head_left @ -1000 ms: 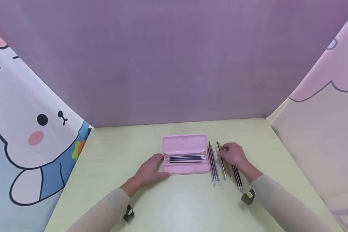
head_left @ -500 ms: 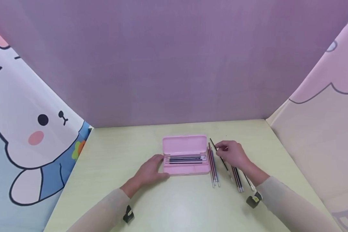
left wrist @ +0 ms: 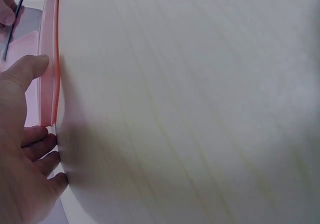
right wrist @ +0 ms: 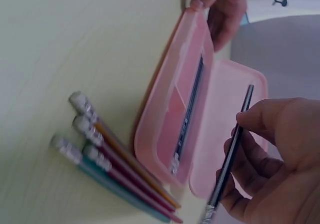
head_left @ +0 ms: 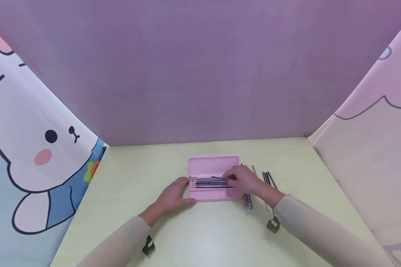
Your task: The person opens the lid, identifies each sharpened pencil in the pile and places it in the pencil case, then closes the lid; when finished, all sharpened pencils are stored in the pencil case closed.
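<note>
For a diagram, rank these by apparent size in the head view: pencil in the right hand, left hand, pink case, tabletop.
1. Tabletop
2. Pink case
3. Left hand
4. Pencil in the right hand, partly hidden

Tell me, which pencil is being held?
The dark pencil pinched in the right hand, over the pink case; other visible pencils lie inside it or on the table.

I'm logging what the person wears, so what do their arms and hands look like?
The left sleeve and right sleeve are long, plain and pale beige. Each grip is a bare, ungloved hand: left grip, right grip. A small dark block with a yellowish mark sits at each wrist: left block, right block.
</note>
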`<state>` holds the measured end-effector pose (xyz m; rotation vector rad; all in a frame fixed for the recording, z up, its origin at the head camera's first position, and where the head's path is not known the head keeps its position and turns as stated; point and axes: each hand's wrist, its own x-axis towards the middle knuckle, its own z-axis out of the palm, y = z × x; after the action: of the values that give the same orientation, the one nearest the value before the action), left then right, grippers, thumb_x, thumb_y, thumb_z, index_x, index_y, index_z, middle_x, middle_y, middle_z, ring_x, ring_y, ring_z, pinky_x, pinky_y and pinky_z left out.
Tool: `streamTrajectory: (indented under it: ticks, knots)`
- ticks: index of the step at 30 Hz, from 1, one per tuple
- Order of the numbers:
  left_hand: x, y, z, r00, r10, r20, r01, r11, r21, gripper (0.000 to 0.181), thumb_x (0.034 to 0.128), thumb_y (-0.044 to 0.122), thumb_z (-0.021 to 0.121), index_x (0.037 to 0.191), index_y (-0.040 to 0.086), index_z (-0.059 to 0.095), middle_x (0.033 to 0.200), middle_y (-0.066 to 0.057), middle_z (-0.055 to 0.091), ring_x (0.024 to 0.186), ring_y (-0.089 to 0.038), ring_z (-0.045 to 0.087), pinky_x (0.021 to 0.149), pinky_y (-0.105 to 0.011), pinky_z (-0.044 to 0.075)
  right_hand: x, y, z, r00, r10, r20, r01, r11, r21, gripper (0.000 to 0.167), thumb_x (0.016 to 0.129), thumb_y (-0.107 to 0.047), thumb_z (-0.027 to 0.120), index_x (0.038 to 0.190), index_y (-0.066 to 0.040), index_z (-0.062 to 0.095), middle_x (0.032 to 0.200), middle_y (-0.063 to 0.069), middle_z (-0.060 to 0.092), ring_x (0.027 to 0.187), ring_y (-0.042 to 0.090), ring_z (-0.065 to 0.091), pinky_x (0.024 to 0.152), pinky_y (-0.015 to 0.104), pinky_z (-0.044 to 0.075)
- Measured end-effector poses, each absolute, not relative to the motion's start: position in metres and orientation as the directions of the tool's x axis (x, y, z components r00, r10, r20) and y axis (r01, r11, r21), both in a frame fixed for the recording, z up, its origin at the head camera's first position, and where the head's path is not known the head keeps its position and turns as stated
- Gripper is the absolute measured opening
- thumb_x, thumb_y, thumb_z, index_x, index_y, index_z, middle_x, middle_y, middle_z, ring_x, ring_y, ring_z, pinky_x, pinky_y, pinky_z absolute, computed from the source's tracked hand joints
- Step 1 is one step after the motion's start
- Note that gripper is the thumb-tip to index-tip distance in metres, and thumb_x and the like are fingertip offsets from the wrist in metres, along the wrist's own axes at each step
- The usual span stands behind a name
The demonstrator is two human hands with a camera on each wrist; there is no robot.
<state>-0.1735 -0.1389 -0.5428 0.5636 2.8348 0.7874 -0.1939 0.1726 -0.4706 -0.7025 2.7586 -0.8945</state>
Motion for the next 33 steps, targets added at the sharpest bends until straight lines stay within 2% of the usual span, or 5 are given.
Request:
streamTrajectory:
  ticks: [8, 14, 21, 33]
  knots:
    - [-0.174, -0.139, -0.543, -0.923, 0.382, -0.049, 0.300, 0.793, 0.531, 0.090, 0.0810, 0.054, 0.080, 0.153, 0.012, 0.046, 0.154, -0.008, 0.051, 0.139, -0.031, 0.051, 0.117, -0.051, 0.043, -0.205, 0.139, -0.483, -0.810, -0.587, -0.002, -0.494, 0.682, -0.539, 0.016, 0.091, -0.007, 0.075, 0.107, -0.009, 0.079, 0.102, 0.002, 0.077, 0.094, 0.015, 0.070, 0.087, 0.032, 0.061]
    - [-0.175, -0.138, -0.545, -0.922, 0.384, -0.041, 0.305, 0.789, 0.533, 0.088, 0.0814, 0.052, 0.080, 0.152, 0.012, 0.047, 0.153, -0.008, 0.052, 0.139, -0.031, 0.052, 0.117, -0.050, 0.044, -0.210, 0.125, -0.490, -0.807, -0.588, -0.064, -0.463, 0.695, -0.550, 0.017, 0.092, -0.009, 0.075, 0.109, -0.010, 0.078, 0.106, 0.002, 0.077, 0.100, 0.017, 0.070, 0.094, 0.035, 0.059]
    - [-0.174, -0.137, -0.543, -0.922, 0.386, -0.034, 0.311, 0.788, 0.531, 0.087, 0.0811, 0.051, 0.080, 0.152, 0.012, 0.048, 0.152, -0.008, 0.053, 0.138, -0.031, 0.053, 0.116, -0.051, 0.045, -0.213, 0.118, -0.497, -0.799, -0.593, -0.100, -0.445, 0.696, -0.563, 0.013, 0.092, -0.009, 0.074, 0.103, -0.013, 0.081, 0.105, 0.000, 0.078, 0.103, 0.017, 0.069, 0.099, 0.037, 0.056]
    - [-0.175, -0.137, -0.544, -0.922, 0.387, -0.036, 0.310, 0.788, 0.532, 0.087, 0.0818, 0.051, 0.080, 0.151, 0.011, 0.048, 0.153, -0.008, 0.052, 0.138, -0.030, 0.053, 0.116, -0.050, 0.045, -0.215, 0.111, -0.497, -0.837, -0.528, -0.144, -0.366, 0.736, -0.569, 0.013, 0.092, -0.009, 0.073, 0.096, -0.018, 0.082, 0.105, -0.002, 0.077, 0.098, 0.014, 0.066, 0.097, 0.037, 0.056]
